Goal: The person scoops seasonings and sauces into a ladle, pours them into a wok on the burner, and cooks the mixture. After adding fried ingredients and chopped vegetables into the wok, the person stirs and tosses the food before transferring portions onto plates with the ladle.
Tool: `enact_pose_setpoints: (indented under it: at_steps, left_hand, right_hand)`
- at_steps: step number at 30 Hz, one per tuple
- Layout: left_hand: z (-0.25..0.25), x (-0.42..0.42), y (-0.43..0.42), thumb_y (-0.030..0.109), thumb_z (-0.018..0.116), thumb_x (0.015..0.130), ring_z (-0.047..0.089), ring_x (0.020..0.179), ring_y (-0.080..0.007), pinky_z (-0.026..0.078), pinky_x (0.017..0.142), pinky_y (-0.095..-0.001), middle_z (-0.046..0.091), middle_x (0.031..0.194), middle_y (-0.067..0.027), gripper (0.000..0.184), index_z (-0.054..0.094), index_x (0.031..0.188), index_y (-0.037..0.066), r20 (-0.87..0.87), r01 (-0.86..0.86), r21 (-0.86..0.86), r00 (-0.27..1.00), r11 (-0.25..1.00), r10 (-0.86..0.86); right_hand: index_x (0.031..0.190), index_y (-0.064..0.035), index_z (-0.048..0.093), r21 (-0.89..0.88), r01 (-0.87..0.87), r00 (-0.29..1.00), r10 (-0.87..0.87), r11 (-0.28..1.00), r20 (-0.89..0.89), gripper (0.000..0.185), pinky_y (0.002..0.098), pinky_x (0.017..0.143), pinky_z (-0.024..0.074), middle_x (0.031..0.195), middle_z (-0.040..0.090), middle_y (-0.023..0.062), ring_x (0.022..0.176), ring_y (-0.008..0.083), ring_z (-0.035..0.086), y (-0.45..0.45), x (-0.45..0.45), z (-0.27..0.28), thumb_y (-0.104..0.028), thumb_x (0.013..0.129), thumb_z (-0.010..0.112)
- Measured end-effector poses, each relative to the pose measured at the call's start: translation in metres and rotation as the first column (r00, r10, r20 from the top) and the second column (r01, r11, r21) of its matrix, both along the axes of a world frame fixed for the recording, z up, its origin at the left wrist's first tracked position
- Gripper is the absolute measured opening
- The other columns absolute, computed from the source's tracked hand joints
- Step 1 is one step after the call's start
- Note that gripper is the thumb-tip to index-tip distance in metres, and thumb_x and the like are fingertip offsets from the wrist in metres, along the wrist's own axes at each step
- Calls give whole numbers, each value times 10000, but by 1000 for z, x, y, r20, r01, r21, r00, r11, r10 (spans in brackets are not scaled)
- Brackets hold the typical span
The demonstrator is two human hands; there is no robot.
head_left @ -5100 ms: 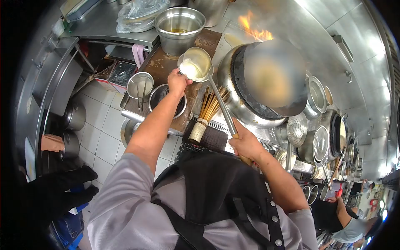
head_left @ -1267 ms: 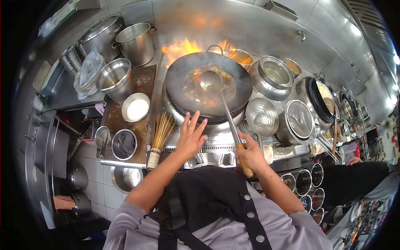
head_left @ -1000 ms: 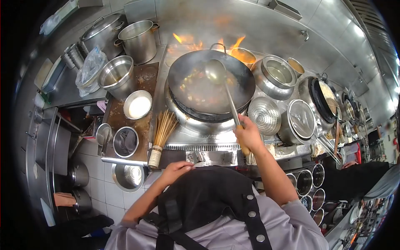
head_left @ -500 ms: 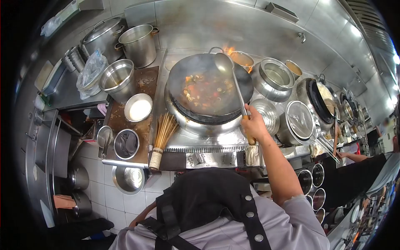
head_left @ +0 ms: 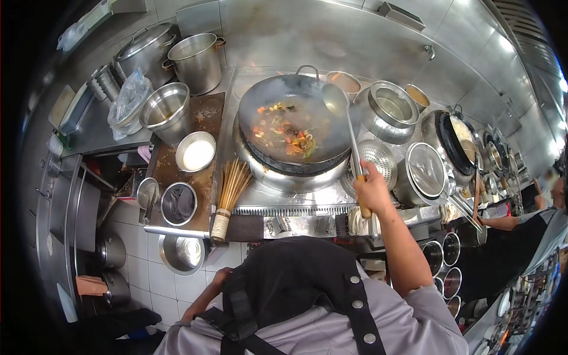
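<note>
Though hazy, food (head_left: pixel 290 134) orange, yellow, green.

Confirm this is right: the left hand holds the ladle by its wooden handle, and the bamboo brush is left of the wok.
Wrong hand: the head view shows the right hand holding the ladle by its wooden handle. The bamboo brush is indeed left of the wok.

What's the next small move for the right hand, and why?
Probably bring the ladle down to the food and stir: the right hand grips it, its bowl is by the wok's right rim, and the food lies spread away from it.
</note>
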State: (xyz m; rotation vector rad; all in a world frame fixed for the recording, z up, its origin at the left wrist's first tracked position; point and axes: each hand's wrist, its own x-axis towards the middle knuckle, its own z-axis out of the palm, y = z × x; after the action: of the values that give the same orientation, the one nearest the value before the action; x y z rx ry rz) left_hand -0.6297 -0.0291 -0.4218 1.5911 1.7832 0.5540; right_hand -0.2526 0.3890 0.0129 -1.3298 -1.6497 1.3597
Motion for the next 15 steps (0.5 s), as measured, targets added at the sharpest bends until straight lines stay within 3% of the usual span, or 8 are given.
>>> enact_pose_setpoints:
  at_steps: [2, 4, 6, 8, 10, 12, 14, 15]
  left_hand:
    - [3, 6, 12, 149, 655, 828, 688, 901, -318, 544, 834, -384, 705, 1014, -150, 267, 688, 1077, 57, 127, -64, 22, 990, 998, 60]
    - [-4, 11, 20, 148, 675, 806, 685, 924, -311, 543, 837, -386, 706, 1013, -144, 294, 695, 1087, 65, 146, -273, -211, 941, 938, 307]
    - [-6, 10, 17, 159, 668, 803, 682, 941, -304, 546, 839, -380, 707, 1016, -137, 296, 700, 1085, 76, 219, -292, -302, 905, 908, 364]
    - [-2, 5, 6, 169, 661, 800, 679, 959, -298, 549, 841, -375, 708, 1019, -130, 297, 705, 1082, 86, 279, -288, -396, 867, 872, 413]
    - [2, -5, -4, 184, 675, 772, 678, 973, -286, 554, 845, -363, 710, 1011, -121, 319, 708, 1078, 100, -34, 191, 133, 982, 973, -188]
    - [3, -6, -8, 194, 675, 773, 676, 976, -292, 552, 843, -368, 709, 1012, -125, 321, 707, 1078, 100, -67, 177, 144, 983, 974, -168]
    - [4, -12, -12, 213, 674, 775, 673, 982, -304, 550, 840, -379, 707, 1012, -133, 325, 706, 1078, 101, -135, 144, 162, 983, 976, -123]
    - [6, -15, -14, 222, 674, 775, 672, 985, -310, 549, 839, -384, 706, 1012, -137, 328, 705, 1078, 101, -166, 126, 172, 981, 977, -98]
  right_hand:
    - [1432, 7, 391, 6, -4, 994, 3, 1000, 109, 643, 281, 492, 466, 726, 570, 56, 536, 139, 557, -20, 1, -2, 12, 822, 591]
    - [1429, -9, 395, -72, -8, 996, 15, 997, 92, 630, 280, 469, 458, 719, 574, 61, 529, 146, 566, -46, -3, -1, 12, 830, 587]
    - [1423, -32, 397, -335, -150, 951, 43, 930, -306, 602, 277, 450, 451, 720, 577, 66, 516, 146, 558, -63, -6, -1, 3, 850, 581]
    - [1417, -50, 399, -408, -164, 941, 18, 898, -338, 584, 273, 442, 448, 725, 577, 71, 523, 147, 554, -45, -15, 5, -7, 864, 584]
    - [1415, -55, 402, -486, -225, 865, -55, 845, -498, 590, 270, 448, 444, 728, 571, 72, 531, 148, 550, -10, -25, -12, 0, 856, 581]
    - [1422, -39, 404, -433, -206, 891, -16, 878, -455, 607, 280, 463, 450, 743, 580, 76, 557, 155, 572, 3, -34, -25, -14, 845, 590]
    - [1428, -14, 412, 30, -42, 993, 38, 999, 111, 628, 291, 479, 459, 761, 594, 79, 563, 159, 585, -13, -42, -25, -29, 834, 613]
    - [1430, 3, 424, 72, -70, 981, 55, 995, 188, 651, 299, 489, 467, 776, 604, 86, 559, 154, 591, -29, -35, -21, -40, 820, 648]
